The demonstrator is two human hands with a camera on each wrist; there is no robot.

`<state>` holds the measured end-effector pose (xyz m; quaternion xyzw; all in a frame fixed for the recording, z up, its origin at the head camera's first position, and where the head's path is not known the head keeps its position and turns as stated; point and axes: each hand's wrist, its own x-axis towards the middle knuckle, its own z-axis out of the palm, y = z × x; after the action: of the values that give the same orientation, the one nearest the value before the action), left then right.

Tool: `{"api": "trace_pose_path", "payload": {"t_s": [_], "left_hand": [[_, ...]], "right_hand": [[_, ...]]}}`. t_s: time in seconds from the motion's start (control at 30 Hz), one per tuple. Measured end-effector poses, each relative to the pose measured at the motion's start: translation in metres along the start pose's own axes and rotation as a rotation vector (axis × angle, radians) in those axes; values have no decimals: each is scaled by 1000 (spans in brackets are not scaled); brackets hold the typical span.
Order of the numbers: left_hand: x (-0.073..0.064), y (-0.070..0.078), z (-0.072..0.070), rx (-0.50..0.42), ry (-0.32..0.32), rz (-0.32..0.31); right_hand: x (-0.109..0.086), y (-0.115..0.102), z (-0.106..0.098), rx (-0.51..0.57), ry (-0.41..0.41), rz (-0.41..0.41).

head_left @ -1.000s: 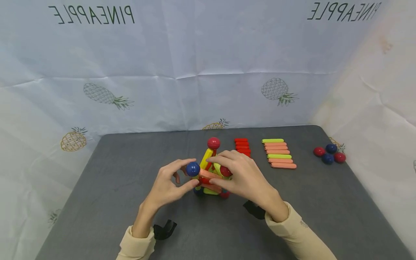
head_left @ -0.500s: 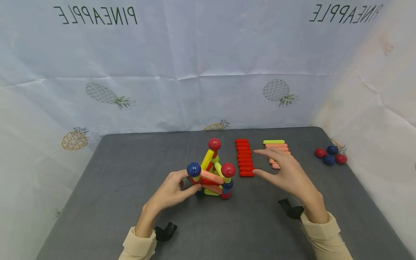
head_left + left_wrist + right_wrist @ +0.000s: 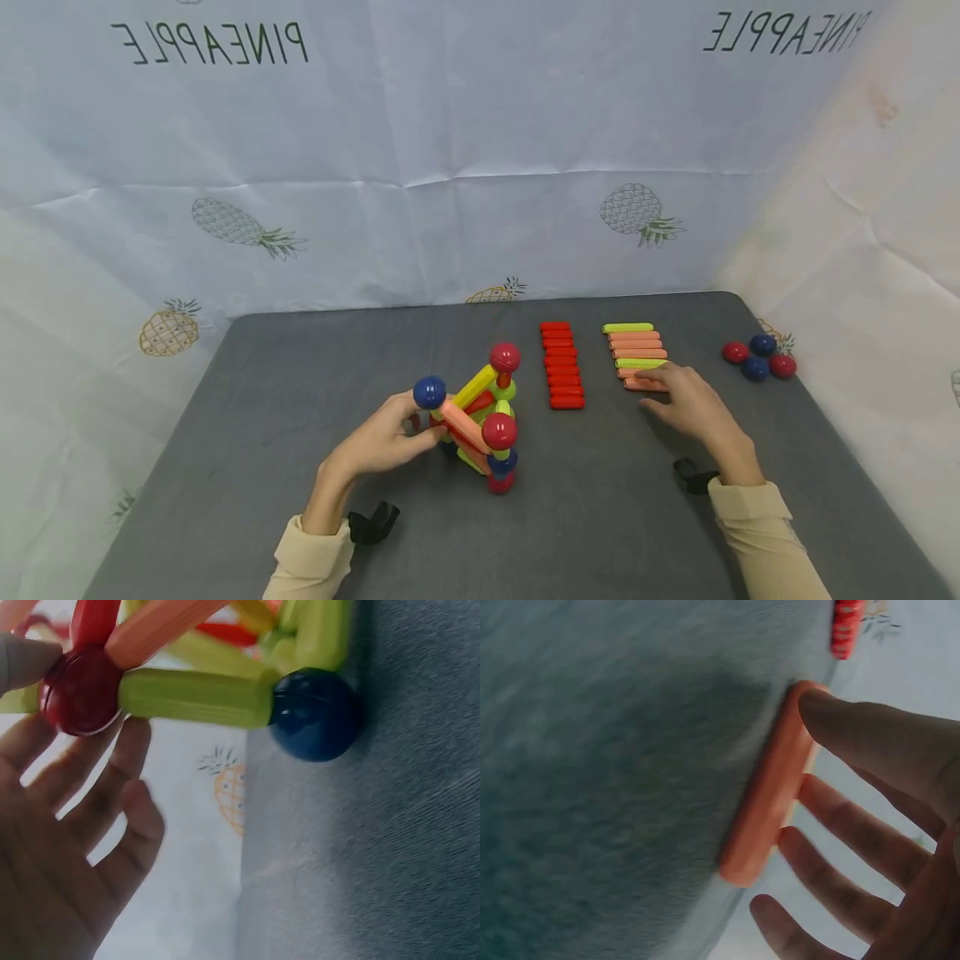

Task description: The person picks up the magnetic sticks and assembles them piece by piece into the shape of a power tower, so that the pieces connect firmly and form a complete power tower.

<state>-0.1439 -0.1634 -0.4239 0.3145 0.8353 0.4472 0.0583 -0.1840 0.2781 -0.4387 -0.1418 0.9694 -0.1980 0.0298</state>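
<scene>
A frame of magnetic sticks and balls (image 3: 468, 427) stands on the table, with blue, red and green balls joined by yellow, orange, red and lime sticks. My left hand (image 3: 386, 437) holds its left side. In the left wrist view, the thumb and fingers grip a dark red ball (image 3: 84, 691), from which a lime stick (image 3: 196, 697) runs to a blue ball (image 3: 316, 714). My right hand (image 3: 693, 412) is at the near end of a row of orange and lime sticks. Its thumb overlaps the end of the nearest orange stick (image 3: 769, 795) in the right wrist view, the other fingers spread loosely beyond.
A column of several red sticks (image 3: 562, 361) lies between the frame and the orange and lime row. Red and blue balls (image 3: 756, 367) are grouped at the right edge of the grey table (image 3: 300, 367). A white pineapple-print cloth (image 3: 450, 233) hangs behind.
My right hand has left the frame and moved right to the orange and lime row. In my left hand the frame has turned, its right corner swinging nearer and to the left.
</scene>
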Motion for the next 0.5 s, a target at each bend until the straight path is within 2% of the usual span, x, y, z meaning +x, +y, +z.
{"api": "trace_pose_path", "payload": {"t_s": [0.13, 0.23, 0.37, 0.5], "left_hand": [[0, -3, -3, -11, -30, -1], [0, -5, -3, -12, -19, -25], [1, -8, -2, -1, 52, -55], [4, -8, -1, 27, 164, -107]], "right_hand": [[2, 6, 4, -17, 11, 24], [5, 7, 6, -38, 16, 36], [9, 7, 7, -25, -15, 55], [13, 9, 10, 18, -59, 72]]}}
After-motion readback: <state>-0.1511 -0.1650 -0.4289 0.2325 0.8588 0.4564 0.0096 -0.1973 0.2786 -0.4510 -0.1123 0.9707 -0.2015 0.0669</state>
